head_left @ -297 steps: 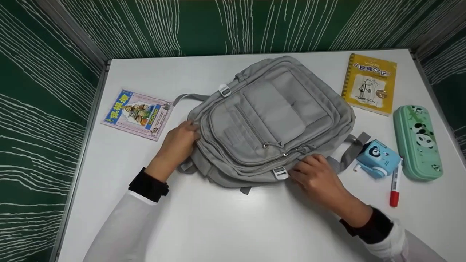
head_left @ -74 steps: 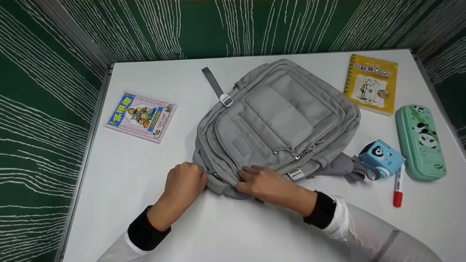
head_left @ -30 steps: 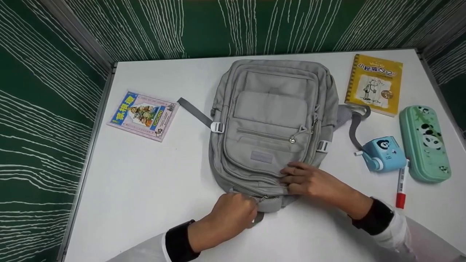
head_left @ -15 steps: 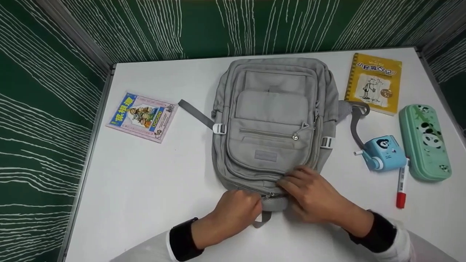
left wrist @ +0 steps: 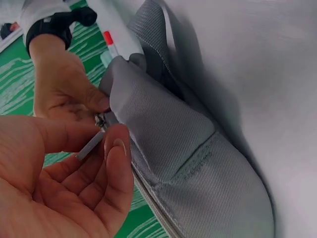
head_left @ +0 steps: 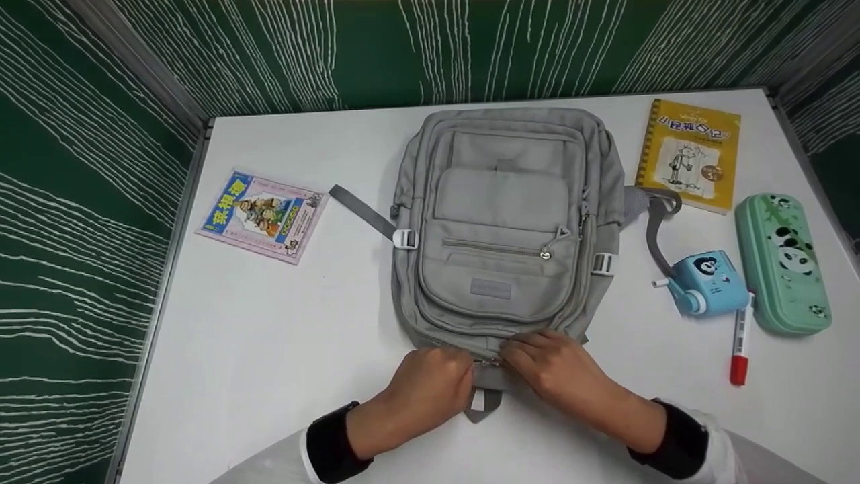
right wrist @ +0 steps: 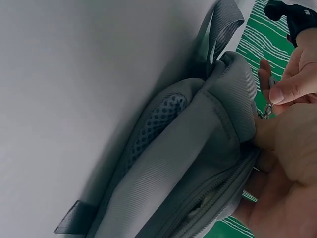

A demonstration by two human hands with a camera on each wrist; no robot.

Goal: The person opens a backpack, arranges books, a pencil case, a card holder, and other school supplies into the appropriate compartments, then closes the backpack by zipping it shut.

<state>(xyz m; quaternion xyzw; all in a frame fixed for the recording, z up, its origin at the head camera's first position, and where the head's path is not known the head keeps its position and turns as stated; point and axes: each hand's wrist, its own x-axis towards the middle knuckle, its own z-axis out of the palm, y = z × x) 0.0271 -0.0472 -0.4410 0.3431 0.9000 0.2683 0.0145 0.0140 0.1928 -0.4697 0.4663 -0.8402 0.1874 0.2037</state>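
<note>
Head view: On a gray, multi-pocketed backpack [head_left: 504,195], a near-end zipper pull [left wrist: 90,145] is pinched by the left hand [head_left: 430,386], fabric [head_left: 463,339] gripped by the right hand [head_left: 564,373].

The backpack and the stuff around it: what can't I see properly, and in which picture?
Inside of the backpack: head view; its grey cloth hides it.
Writing on its label: head view; too small and faint.
Fingers of the left hand: head view; the back of that hand hides them.
Tiny print on the yellow book: head view; too blurry.
</note>
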